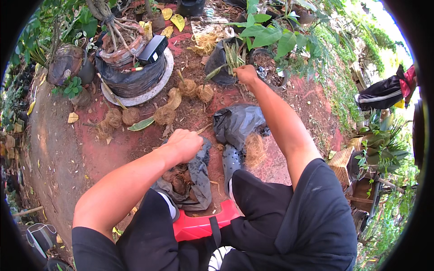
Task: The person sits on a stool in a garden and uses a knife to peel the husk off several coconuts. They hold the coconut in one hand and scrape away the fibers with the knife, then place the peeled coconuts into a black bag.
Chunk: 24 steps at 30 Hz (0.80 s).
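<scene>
My right hand (pixel 246 76) reaches far forward, its fingers closed on the lower end of a long green leaf cutting (pixel 217 71). Beside it a bundle of striped green leaf cuttings (pixel 234 54) sits in a black plastic plant bag (pixel 217 61). With curled fingers, my left hand (pixel 187 145) hovers over a crumpled dark plastic bag (pixel 200 183) containing brown fibrous husk (pixel 178 179). A thin tan strip (pixel 205 128) shows at the left thumb; whether the hand holds it is unclear. Several fibre-wrapped root balls (pixel 164 115) with cut leaves lie on the ground ahead.
Another black plastic bag (pixel 239 120) and loose coir fibre (pixel 255 150) lie near my right foot. A large potted plant (pixel 132 79) bears a black box (pixel 153 49). A red plastic stool (pixel 196 225) is beneath me. Another person's leg (pixel 383 93) shows at far right.
</scene>
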Each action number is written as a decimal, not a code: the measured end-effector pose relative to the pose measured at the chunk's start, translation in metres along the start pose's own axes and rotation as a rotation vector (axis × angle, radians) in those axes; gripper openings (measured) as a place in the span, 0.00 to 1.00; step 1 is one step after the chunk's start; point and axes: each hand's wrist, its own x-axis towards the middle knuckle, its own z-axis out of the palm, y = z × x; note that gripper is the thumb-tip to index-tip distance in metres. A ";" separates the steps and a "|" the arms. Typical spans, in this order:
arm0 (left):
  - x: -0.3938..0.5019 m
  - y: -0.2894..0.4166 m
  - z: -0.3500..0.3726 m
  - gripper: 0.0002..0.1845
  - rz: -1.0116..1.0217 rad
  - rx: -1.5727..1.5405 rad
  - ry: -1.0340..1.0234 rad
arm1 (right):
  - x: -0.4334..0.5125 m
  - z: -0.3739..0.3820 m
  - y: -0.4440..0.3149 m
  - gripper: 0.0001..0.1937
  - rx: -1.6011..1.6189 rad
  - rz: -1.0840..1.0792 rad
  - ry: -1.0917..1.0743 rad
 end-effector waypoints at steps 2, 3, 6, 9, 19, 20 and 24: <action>0.003 0.002 -0.003 0.15 0.021 0.051 0.023 | -0.004 0.006 -0.001 0.15 -0.018 -0.030 0.042; 0.004 0.002 -0.004 0.15 0.019 0.086 0.016 | -0.006 0.009 -0.002 0.15 -0.008 -0.035 0.065; 0.004 -0.001 -0.004 0.13 -0.096 0.016 -0.008 | -0.007 0.011 -0.005 0.12 0.197 0.074 -0.050; -0.001 -0.011 0.003 0.13 -0.270 -0.182 -0.018 | -0.014 0.007 -0.006 0.09 0.431 0.122 -0.256; -0.015 -0.057 0.009 0.17 -0.401 -0.385 0.211 | -0.078 0.017 0.016 0.08 0.465 0.180 -0.596; -0.016 -0.058 0.009 0.16 -0.398 -0.485 0.268 | -0.083 0.020 0.020 0.07 0.439 0.185 -0.636; -0.019 -0.068 0.013 0.14 -0.420 -0.731 0.388 | -0.110 0.031 0.038 0.07 0.255 0.207 -0.769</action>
